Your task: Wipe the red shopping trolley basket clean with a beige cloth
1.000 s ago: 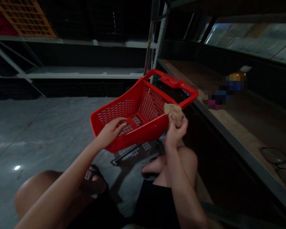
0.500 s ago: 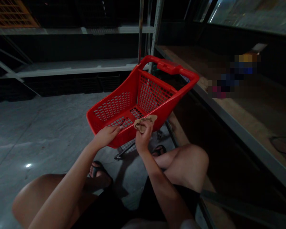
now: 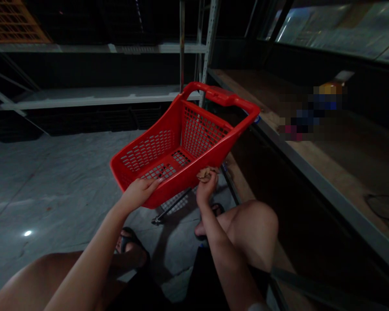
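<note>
A red plastic shopping cart (image 3: pixel 188 177) with lattice walls stands in front of my knees, its handle towards the back right. My left hand (image 3: pixel 139 193) is closed over the near rim at the cart's left end, thumb and fingers lying along the edge. Bunched in my right hand (image 3: pixel 208 188) is a crumpled tan-brown cloth (image 3: pixel 207 174). That hand is at the outside of the cart's near wall, towards the right, with the cloth against or very close to the red plastic. The fingers partly hide the cloth.
A pale metal shelf rack (image 3: pixel 100 100) holds dark crates and an orange crate (image 3: pixel 13 21) behind the cart. Along the right runs a wooden ledge (image 3: pixel 314 160) with eyeglasses (image 3: pixel 387 207) and a blurred-out patch. My sandalled feet are on the grey floor (image 3: pixel 68 172) below.
My right hand has moved from the near rim down and right along the cart's outer wall, taking the cloth with it. My left hand stays on the rim.
</note>
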`<state>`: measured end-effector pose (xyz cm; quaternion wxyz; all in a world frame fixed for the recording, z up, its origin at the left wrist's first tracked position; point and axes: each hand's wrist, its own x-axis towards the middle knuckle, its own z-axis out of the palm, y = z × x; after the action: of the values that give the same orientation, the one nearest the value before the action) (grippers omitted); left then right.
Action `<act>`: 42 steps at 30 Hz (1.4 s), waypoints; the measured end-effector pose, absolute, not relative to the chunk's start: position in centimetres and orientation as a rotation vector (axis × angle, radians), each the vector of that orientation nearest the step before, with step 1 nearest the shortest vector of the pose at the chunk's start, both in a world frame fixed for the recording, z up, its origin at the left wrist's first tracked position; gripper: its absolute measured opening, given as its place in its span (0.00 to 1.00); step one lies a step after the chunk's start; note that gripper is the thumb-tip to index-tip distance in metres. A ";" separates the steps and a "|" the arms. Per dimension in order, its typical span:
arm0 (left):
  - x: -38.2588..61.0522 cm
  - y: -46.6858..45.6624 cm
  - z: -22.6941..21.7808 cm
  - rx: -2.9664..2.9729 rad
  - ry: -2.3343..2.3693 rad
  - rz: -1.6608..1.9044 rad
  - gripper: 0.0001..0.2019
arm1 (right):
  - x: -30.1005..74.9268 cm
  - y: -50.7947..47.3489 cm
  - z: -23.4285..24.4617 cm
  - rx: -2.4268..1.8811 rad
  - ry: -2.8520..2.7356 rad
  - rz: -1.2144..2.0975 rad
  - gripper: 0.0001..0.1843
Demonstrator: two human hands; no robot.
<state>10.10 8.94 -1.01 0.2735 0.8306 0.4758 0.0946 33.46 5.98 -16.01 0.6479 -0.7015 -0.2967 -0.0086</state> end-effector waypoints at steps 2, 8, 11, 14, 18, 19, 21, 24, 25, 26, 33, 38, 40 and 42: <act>10.1 9.0 -0.9 2.240 1.278 0.286 0.28 | 32.5 6.0 -16.2 -1.537 -0.654 0.054 0.14; 10.2 9.0 -1.1 2.238 1.298 0.315 0.28 | 36.1 10.5 -8.2 -1.381 -0.571 -0.118 0.23; 10.4 8.9 -1.1 2.229 1.334 0.324 0.27 | 32.6 9.8 -7.1 -1.372 -0.563 -0.164 0.16; 10.4 8.9 -1.2 2.217 1.368 0.326 0.27 | 24.6 5.2 -9.8 -1.394 -0.689 -0.032 0.12; 10.2 9.1 -1.2 2.217 1.364 0.345 0.27 | 17.6 -0.3 -12.5 -1.363 -0.934 0.269 0.09; 10.2 9.1 -1.1 2.224 1.357 0.351 0.27 | 17.8 -0.5 -12.3 -1.347 -0.941 0.294 0.09; 10.2 9.1 -1.1 2.242 1.338 0.348 0.28 | 20.1 0.6 -10.9 -1.324 -0.868 0.252 0.09; 10.3 8.8 -0.9 2.272 1.315 0.312 0.28 | 25.4 3.9 -7.8 -1.349 -0.669 0.085 0.10; 10.3 8.8 -0.9 2.281 1.313 0.303 0.29 | 26.5 4.7 -7.0 -1.372 -0.631 0.050 0.11; 10.4 8.7 -0.9 2.289 1.313 0.299 0.29 | 27.0 5.3 -6.6 -1.390 -0.618 0.028 0.12; 10.5 8.6 -1.2 2.256 1.299 0.355 0.29 | 15.7 -0.6 -13.8 -1.459 -0.882 0.232 0.09; 10.2 8.5 -1.2 2.198 1.310 0.376 0.29 | 14.1 -2.3 -13.6 -1.393 -0.911 0.325 0.07; 10.1 8.4 -1.1 2.177 1.300 0.370 0.29 | 15.7 -1.4 -11.2 -1.311 -0.927 0.241 0.09; 10.0 8.3 -1.1 2.172 1.281 0.359 0.28 | 16.9 -0.7 -10.0 -1.284 -0.977 0.167 0.11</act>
<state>10.03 8.26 -1.09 0.2930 0.8153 0.4808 0.1349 16.88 -0.71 -10.04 0.6887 -0.5738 -0.4369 0.0746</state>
